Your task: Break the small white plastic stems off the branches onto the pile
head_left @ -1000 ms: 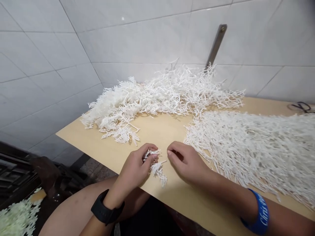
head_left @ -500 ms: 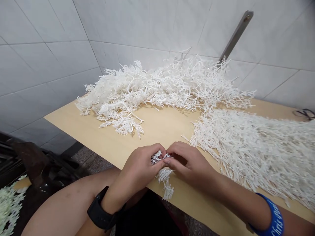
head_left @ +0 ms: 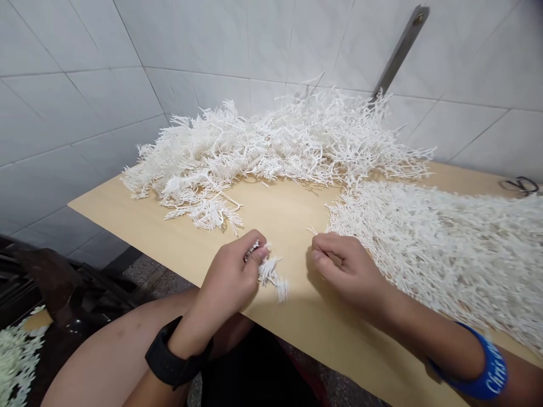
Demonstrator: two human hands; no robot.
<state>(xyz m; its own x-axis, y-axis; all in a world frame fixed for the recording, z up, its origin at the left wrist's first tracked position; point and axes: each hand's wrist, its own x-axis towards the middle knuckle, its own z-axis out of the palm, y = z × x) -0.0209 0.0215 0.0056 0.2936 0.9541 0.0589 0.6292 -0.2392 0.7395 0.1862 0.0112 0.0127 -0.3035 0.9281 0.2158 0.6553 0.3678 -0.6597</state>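
Pale wooden tabletop against white tile. Two heaps of white branching sprigs: tangled heap at back, denser heap at right. Small sprig clamped in left hand's fingers, tuft hanging just above tabletop. Right hand near dense heap, fingers curled together. Blue wristband reads "Chris".
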